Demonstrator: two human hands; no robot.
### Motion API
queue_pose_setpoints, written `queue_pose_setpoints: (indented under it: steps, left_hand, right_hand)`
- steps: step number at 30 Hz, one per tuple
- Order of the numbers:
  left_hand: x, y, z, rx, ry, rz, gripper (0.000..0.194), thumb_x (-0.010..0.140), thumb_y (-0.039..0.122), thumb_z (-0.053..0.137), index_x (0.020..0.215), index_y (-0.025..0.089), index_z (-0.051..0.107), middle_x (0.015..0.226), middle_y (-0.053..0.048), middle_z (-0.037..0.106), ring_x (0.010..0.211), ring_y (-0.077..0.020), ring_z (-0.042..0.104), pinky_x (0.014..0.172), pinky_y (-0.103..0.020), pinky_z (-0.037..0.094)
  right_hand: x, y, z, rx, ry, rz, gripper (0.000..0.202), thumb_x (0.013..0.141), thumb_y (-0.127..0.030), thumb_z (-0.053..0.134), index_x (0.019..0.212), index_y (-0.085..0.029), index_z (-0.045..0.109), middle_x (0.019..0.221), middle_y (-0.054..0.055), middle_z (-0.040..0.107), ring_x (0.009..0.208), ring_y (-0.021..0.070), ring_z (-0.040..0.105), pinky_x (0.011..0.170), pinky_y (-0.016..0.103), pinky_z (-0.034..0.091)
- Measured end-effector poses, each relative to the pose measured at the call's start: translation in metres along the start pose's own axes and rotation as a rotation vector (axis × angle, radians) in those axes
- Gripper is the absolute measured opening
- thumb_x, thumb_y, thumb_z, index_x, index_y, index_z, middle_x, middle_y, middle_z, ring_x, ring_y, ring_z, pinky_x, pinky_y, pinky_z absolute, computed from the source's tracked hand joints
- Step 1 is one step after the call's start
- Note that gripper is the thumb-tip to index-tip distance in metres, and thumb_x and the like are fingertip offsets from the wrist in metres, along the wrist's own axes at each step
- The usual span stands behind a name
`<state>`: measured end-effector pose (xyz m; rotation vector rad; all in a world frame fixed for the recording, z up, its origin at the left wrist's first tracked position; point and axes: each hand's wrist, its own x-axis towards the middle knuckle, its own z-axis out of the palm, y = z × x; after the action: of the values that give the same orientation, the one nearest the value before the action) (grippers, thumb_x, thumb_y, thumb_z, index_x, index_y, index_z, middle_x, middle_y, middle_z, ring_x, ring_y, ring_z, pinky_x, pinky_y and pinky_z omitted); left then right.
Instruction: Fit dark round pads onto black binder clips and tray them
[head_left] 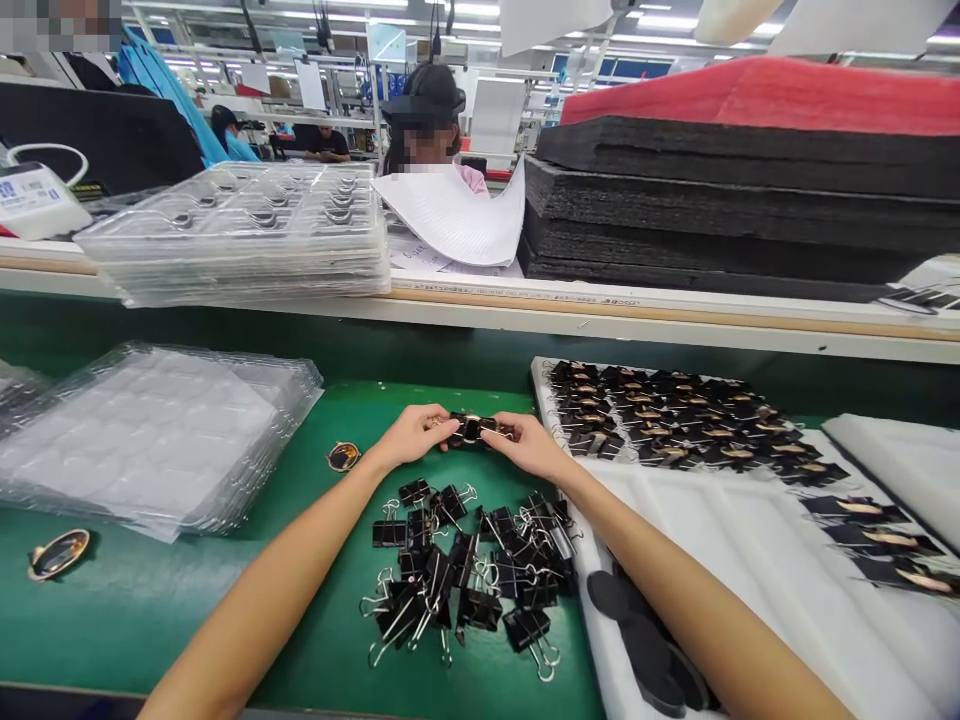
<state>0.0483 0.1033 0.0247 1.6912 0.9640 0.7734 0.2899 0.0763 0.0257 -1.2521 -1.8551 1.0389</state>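
Together, the left hand [411, 434] and right hand [531, 445] pinch a black clipped piece [471, 431].

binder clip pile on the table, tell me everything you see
The binder clip pile is a loose heap of black clips with shiny, metallic-looking wire handles, many sticking out. The clips lie at mixed angles and overlap, too tangled to count. It rests on the green tabletop between the forearms, its right side close to the white tray. Neither the left hand nor right hand touches it.
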Motion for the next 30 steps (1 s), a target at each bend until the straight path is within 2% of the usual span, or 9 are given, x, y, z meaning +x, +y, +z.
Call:
queue_pose_setpoints:
  steps: [5, 9, 13, 15, 17, 19, 23, 26, 30]
  left_hand:
    - [-0.001, 0.002, -0.002, 0.044, -0.026, 0.021, 0.055, 0.083, 0.072, 0.064, 0.087, 0.017, 0.064, 0.076, -0.005, 0.070, 0.068, -0.0189, 0.068, 0.068, -0.030, 0.052]
    - [-0.002, 0.001, -0.004, 0.010, -0.036, 0.092, 0.068, 0.094, 0.075, 0.045, 0.123, 0.015, 0.060, 0.087, -0.008, 0.073, 0.077, -0.0203, 0.069, 0.079, -0.034, 0.053]
    - [0.000, -0.001, -0.005, 0.012, 0.016, 0.066, 0.066, 0.099, 0.071, 0.037, 0.128, 0.016, 0.055, 0.103, -0.012, 0.074, 0.078, -0.0202, 0.069, 0.078, -0.035, 0.052]
    - [0.002, -0.003, -0.006, 0.093, 0.014, 0.060, 0.063, 0.098, 0.071, 0.039, 0.125, 0.017, 0.058, 0.099, -0.010, 0.073, 0.080, -0.0213, 0.069, 0.081, -0.036, 0.052]
    - [0.005, -0.006, -0.007, 0.184, -0.003, 0.066, 0.063, 0.098, 0.072, 0.039, 0.123, 0.018, 0.061, 0.097, -0.009, 0.074, 0.083, -0.0224, 0.070, 0.086, -0.038, 0.053]
    - [0.009, -0.009, -0.008, 0.252, -0.004, 0.071, 0.065, 0.097, 0.074, 0.038, 0.121, 0.019, 0.063, 0.096, -0.009, 0.074, 0.086, -0.0234, 0.071, 0.088, -0.038, 0.054]
    - [0.015, -0.012, -0.009, 0.350, 0.006, 0.048, 0.069, 0.091, 0.079, 0.042, 0.114, 0.021, 0.068, 0.087, -0.007, 0.075, 0.096, -0.0274, 0.072, 0.084, -0.037, 0.057]
    - [0.017, -0.013, -0.009, 0.416, 0.017, 0.015, 0.066, 0.090, 0.080, 0.043, 0.111, 0.024, 0.071, 0.085, -0.003, 0.075, 0.099, -0.0264, 0.072, 0.084, -0.037, 0.058]
    - [0.017, -0.013, -0.008, 0.436, 0.050, -0.004, 0.063, 0.090, 0.079, 0.044, 0.111, 0.027, 0.071, 0.084, 0.003, 0.075, 0.096, -0.0214, 0.072, 0.089, -0.037, 0.057]
  right_hand:
    - [0.002, -0.008, -0.001, 0.057, -0.028, -0.008, 0.032, 0.083, -0.047, 0.068, 0.097, -0.019, 0.071, 0.083, 0.003, 0.069, 0.074, 0.0199, 0.061, 0.071, 0.033, 0.049]
    - [-0.013, -0.031, -0.025, -0.053, 0.023, -0.027, 0.025, 0.083, -0.038, 0.067, 0.098, -0.018, 0.072, 0.085, 0.003, 0.070, 0.078, 0.0204, 0.062, 0.073, 0.033, 0.049]
    - [-0.068, -0.064, -0.083, -0.173, 0.125, -0.069, 0.026, 0.089, -0.038, 0.064, 0.108, -0.021, 0.071, 0.100, 0.006, 0.071, 0.086, 0.0213, 0.064, 0.080, 0.036, 0.052]
    - [-0.110, -0.075, -0.122, -0.273, 0.183, -0.098, 0.028, 0.092, -0.041, 0.063, 0.111, -0.022, 0.070, 0.108, 0.008, 0.068, 0.091, 0.0223, 0.064, 0.084, 0.038, 0.054]
    - [-0.157, -0.077, -0.164, -0.389, 0.162, -0.090, 0.028, 0.093, -0.044, 0.064, 0.113, -0.024, 0.070, 0.113, 0.009, 0.067, 0.102, 0.0250, 0.063, 0.091, 0.041, 0.054]
    - [-0.208, -0.069, -0.204, -0.437, 0.196, -0.007, 0.031, 0.094, -0.049, 0.065, 0.111, -0.024, 0.070, 0.112, 0.010, 0.067, 0.104, 0.0265, 0.064, 0.089, 0.040, 0.055]
    - [-0.302, -0.036, -0.266, -0.520, 0.385, 0.333, 0.048, 0.088, -0.068, 0.066, 0.108, -0.025, 0.071, 0.109, 0.012, 0.069, 0.100, 0.0299, 0.066, 0.090, 0.044, 0.056]
    - [-0.348, -0.010, -0.287, -0.551, 0.369, 0.469, 0.054, 0.083, -0.073, 0.066, 0.104, -0.024, 0.074, 0.107, 0.013, 0.071, 0.097, 0.0318, 0.066, 0.090, 0.046, 0.055]
    - [-0.366, 0.019, -0.294, -0.549, 0.291, 0.449, 0.049, 0.089, -0.066, 0.063, 0.110, -0.023, 0.075, 0.115, 0.015, 0.071, 0.109, 0.0340, 0.064, 0.098, 0.047, 0.050]
